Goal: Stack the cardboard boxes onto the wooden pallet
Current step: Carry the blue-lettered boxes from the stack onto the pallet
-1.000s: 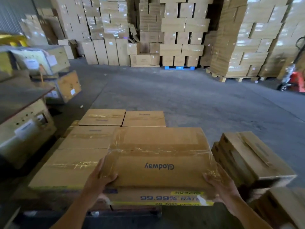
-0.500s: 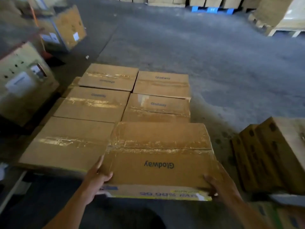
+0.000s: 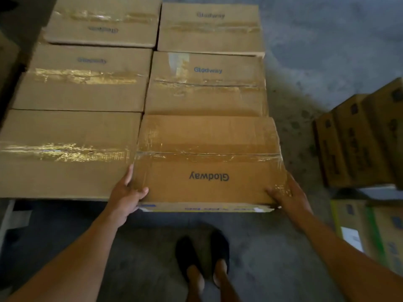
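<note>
A grey concrete floor [image 3: 327,29] is seen, rough and mottled, paler at the upper right and darker toward the lower edge. Dark blotches [image 3: 304,115] are scattered over it on the right. The place is dimly lit, and deep shadow [image 3: 19,12] is cast along the upper left.

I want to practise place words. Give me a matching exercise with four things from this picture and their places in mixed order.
1. left hand
2. right hand
3. held box
4. black shoes

A. on the floor, nearest the camera
B. near left corner of the box
C. front right of the stacked boxes
D. near right corner of the box

Pairs: 1-B, 2-D, 3-C, 4-A
</note>
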A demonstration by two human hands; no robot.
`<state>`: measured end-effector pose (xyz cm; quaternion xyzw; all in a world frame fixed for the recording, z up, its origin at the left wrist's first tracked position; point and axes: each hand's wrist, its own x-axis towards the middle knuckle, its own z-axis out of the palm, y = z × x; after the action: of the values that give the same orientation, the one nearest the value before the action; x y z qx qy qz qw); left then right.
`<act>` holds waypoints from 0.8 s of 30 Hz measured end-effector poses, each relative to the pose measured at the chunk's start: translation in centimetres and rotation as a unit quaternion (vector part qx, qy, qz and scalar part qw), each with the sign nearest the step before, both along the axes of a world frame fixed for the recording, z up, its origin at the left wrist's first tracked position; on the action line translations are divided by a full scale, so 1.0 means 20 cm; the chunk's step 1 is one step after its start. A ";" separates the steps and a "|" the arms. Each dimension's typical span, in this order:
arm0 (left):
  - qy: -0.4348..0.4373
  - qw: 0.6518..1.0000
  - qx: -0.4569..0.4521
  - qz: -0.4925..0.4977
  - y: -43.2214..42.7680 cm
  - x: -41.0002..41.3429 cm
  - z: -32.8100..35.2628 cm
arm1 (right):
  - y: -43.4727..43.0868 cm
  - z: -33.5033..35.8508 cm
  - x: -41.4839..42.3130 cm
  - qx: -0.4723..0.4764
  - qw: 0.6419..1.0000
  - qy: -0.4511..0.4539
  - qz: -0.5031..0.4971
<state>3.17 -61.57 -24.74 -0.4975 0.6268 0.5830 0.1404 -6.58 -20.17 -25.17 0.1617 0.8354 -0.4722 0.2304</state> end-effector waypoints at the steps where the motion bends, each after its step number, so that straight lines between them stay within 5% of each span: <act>1: -0.002 1.000 -0.004 -0.006 0.00 0.01 -0.03 | 0.00 -0.02 0.01 0.005 1.000 -0.002 -0.007; 6: 0.022 0.996 -0.062 -0.062 0.03 0.03 -0.13 | -0.03 -0.11 0.02 0.043 0.999 -0.020 -0.011; 16: -0.096 0.932 -0.309 -0.163 0.10 0.03 -0.23 | -0.10 -0.22 0.02 0.102 0.994 -0.039 0.004; 24: -0.118 0.922 -0.319 -0.186 0.11 0.02 -0.22 | -0.11 -0.28 -0.04 0.196 0.976 -0.084 0.041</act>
<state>3.47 -59.40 -29.24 -0.4557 0.8398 0.2526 0.1524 -7.32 -22.28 -30.72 0.2086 0.8952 -0.2737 0.2830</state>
